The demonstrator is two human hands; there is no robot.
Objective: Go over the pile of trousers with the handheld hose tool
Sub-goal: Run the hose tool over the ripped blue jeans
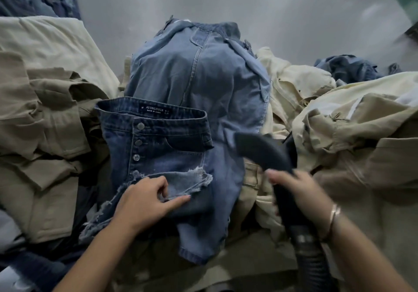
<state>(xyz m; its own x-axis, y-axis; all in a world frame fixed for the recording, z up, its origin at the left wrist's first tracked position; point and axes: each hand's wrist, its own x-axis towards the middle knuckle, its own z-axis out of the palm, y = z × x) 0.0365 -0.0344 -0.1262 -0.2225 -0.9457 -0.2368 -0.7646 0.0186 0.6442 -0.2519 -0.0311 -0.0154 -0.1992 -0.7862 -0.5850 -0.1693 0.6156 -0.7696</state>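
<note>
I pinned the frayed dark denim shorts [156, 153] flat atop the trouser pile [339, 133] with my left hand [144, 203], fingers loosely curled, so my right hand [300, 192], wrapped around the black hose tool [262, 153], could sweep its nozzle alongside them.

The dark shorts [156, 146] in the middle of the frame are heavy denim cloth, faded in patches, with frayed, ragged hems and dull metal buttons [138, 142] down the fly. A small black woven label [153, 108] is sewn inside the waistband. Beneath them the lighter blue jeans [194, 76] are softer, smoother denim with pale raised stitching. The beige trousers [45, 115] at left and the cream trousers [300, 83] at right are matt woven cloth, creased. The nozzle [260, 151] at lower right is matt black plastic; its hose [309, 260] is ribbed. A thin shiny metal bangle [333, 218] circles the wrist.
</note>
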